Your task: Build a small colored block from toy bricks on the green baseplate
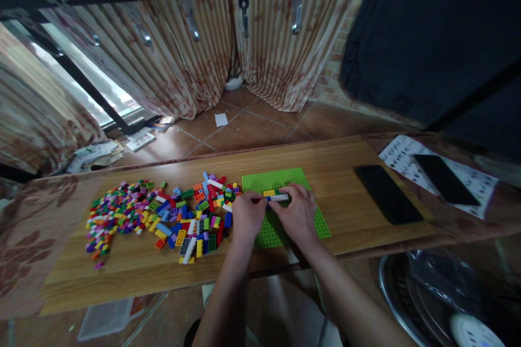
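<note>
A long wooden table stands in a room with a brown tiled floor and striped curtains at the back.

Near the front edge of the table, the two hands meet over a green baseplate. The left hand has its fingers curled and pinches the left end of a short brick strip, which shows yellow, white and blue pieces. The right hand is bent over the right end of the same strip, with the fingertips closed on it. The strip lies across the middle of the baseplate, between the two hands. I cannot tell if it is already pressed onto the studs or only held just above them.

Just left of the baseplate, a wide pile of bricks in many colours spreads over the table, and its nearest pieces touch the plate's left edge. To the right, well apart from the hands, a black phone lies flat on the wood. Further right, a second phone rests on a printed sheet. A small white paper lies on the floor behind the table.
</note>
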{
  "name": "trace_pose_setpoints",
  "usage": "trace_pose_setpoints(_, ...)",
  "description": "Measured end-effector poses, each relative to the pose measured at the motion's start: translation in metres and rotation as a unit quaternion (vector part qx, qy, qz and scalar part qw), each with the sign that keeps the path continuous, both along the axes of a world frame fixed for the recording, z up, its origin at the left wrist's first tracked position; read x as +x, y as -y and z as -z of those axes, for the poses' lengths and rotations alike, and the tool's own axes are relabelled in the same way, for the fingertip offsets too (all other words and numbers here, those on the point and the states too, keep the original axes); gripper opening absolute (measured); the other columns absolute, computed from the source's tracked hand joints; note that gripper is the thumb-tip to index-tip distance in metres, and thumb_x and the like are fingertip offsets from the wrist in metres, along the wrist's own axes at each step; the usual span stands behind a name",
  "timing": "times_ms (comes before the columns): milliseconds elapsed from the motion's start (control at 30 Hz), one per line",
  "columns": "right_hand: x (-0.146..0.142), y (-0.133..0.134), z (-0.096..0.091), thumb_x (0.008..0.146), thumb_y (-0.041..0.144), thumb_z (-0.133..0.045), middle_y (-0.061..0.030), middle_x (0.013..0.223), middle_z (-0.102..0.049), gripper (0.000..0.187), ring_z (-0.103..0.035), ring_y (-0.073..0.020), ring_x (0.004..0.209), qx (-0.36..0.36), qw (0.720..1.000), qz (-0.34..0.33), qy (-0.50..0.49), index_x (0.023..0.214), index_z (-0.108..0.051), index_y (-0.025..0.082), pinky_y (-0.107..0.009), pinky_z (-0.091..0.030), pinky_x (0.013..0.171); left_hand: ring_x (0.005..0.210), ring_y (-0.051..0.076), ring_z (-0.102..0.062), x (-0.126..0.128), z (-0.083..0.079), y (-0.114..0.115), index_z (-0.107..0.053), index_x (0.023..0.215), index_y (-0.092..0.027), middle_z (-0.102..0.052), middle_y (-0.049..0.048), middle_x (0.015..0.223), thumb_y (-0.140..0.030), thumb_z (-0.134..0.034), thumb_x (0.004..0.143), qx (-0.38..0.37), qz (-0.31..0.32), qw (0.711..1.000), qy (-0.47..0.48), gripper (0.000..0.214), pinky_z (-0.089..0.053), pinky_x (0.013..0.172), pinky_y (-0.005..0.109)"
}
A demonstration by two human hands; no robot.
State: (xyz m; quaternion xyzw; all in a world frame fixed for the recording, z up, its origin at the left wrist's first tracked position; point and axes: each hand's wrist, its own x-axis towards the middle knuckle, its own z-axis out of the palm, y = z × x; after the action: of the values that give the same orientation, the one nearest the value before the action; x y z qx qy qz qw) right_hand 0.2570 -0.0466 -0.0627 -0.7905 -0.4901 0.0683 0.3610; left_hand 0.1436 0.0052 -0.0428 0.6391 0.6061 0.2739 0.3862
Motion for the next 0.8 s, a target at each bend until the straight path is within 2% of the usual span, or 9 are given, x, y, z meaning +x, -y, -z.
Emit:
trace_pose_setpoints(233, 0.001, -0.004, -0.012, 0.067, 0.039, -0.072, -0.0087, 0.111, -0.056, 0.037, -0.045, -0.0292, 0.108, -0.069, 0.998, 0.008, -0.007, 0.098, -0.064, 0.021, -0.041, -0.035, 0.089, 0.044, 0.012, -0.057, 0.003, 0.002, -0.011, -0.069, 0.071, -0.012, -0.056, -0.0024, 0.043, -0.015, -0.063, 0.068, -0.095, -0.015, 0.995, 0.037, 0.007, -0.041, 0.044, 0.019)
trace_pose_setpoints(400, 0.004, -0.009, -0.013, 0.066, 0.039, -0.074, -0.0085, 0.110, -0.055, 0.035, -0.046, -0.0291, 0.104, -0.105, 0.994, 0.002, 0.002, 0.095, -0.064, 0.022, -0.040, -0.035, 0.085, 0.042, 0.012, -0.058, 0.004, 0.004, -0.017, -0.067, 0.071, -0.012, -0.056, -0.0027, 0.042, -0.012, -0.061, 0.066, -0.146, -0.019, 0.987, 0.058, 0.008, -0.041, 0.040, 0.018)
trace_pose_setpoints(533, 0.005, -0.010, -0.013, 0.066, 0.038, -0.074, -0.0088, 0.108, -0.055, 0.031, -0.045, -0.0296, 0.103, -0.119, 0.993, 0.002, 0.007, 0.091, -0.065, 0.023, -0.041, -0.035, 0.084, 0.041, 0.011, -0.056, 0.006, 0.002, -0.024, -0.067, 0.065, -0.011, -0.060, 0.0003, 0.046, -0.011, -0.062, 0.066, -0.146, 0.015, 0.989, 0.007, 0.005, -0.043, 0.042, 0.019)
trace_pose_setpoints(667, 0.003, -0.007, -0.010, 0.070, 0.041, -0.071, -0.0090, 0.109, -0.056, 0.026, -0.046, -0.0291, 0.104, -0.095, 0.995, -0.004, 0.013, 0.086, -0.066, 0.022, -0.041, -0.035, 0.085, 0.046, 0.011, -0.060, 0.007, 0.000, -0.021, -0.069, 0.069, -0.010, -0.063, 0.0026, 0.051, -0.011, -0.061, 0.068, -0.123, 0.018, 0.992, -0.011, 0.008, -0.045, 0.047, 0.019)
trace_pose_setpoints(800, 0.006, 0.001, -0.005, 0.079, 0.044, -0.061, -0.0098, 0.107, -0.059, 0.025, -0.047, -0.0270, 0.106, -0.009, 0.999, -0.038, 0.011, 0.087, -0.066, 0.021, -0.041, -0.036, 0.089, 0.054, 0.012, -0.062, 0.004, -0.006, -0.009, -0.070, 0.072, -0.011, -0.064, 0.0030, 0.054, -0.016, -0.058, 0.074, -0.066, 0.029, 0.997, -0.024, 0.013, -0.044, 0.052, 0.019)
